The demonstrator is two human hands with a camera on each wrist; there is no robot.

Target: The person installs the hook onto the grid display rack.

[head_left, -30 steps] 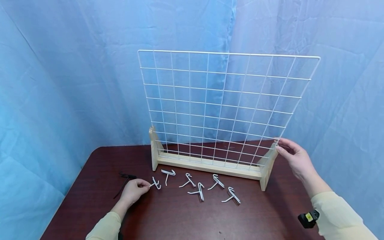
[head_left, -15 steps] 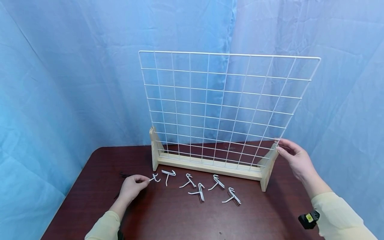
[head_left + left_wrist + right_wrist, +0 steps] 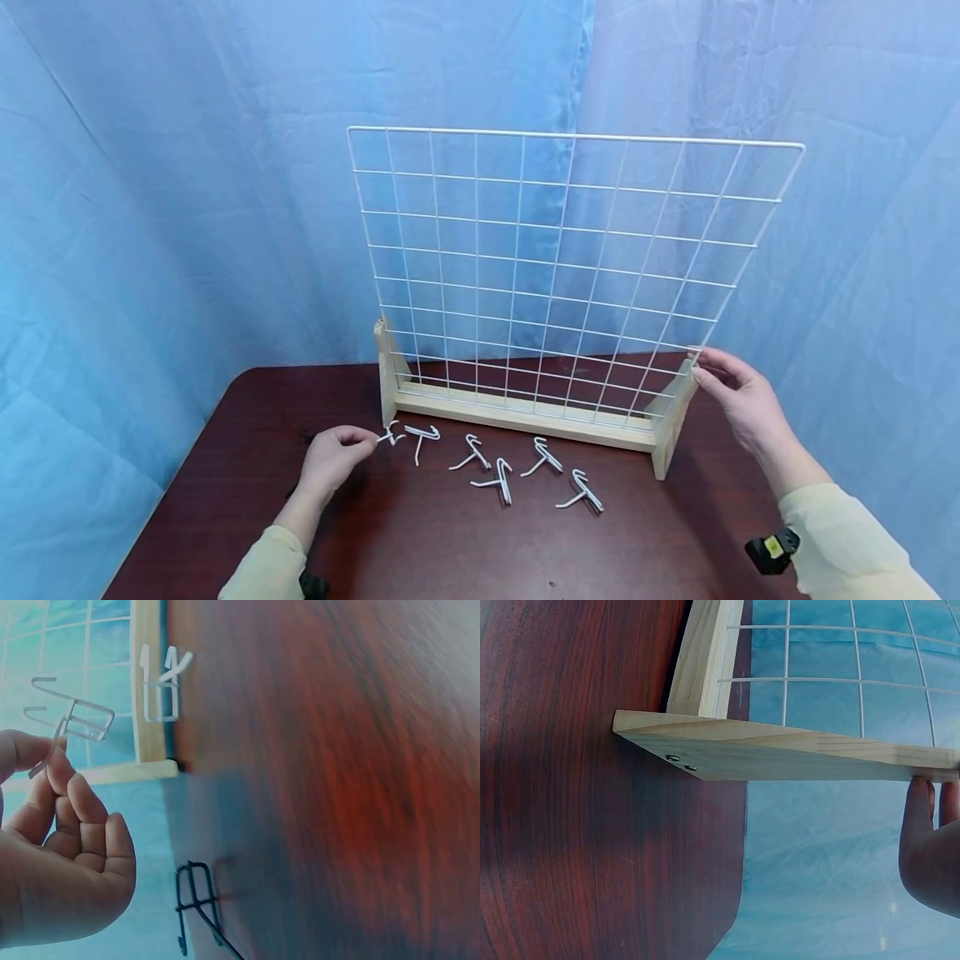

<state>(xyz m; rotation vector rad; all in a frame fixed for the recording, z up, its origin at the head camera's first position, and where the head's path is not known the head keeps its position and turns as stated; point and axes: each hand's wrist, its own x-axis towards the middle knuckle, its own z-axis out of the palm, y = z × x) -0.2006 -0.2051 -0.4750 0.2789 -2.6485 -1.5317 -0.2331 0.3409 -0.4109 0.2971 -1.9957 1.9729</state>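
Left hand pinches the white hook, long axis directed toward the left end of the wooden stand; right hand, farther off, pinches the right upright

Left hand pinches white hook by its stem. Five hooks on table, right of this grip, nearest just beside it. Right hand holds stand; grid rises to left of that grip.

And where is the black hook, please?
The black hook lies at left on the table, mostly behind the left hand in the head view and at the bottom of the left wrist view.
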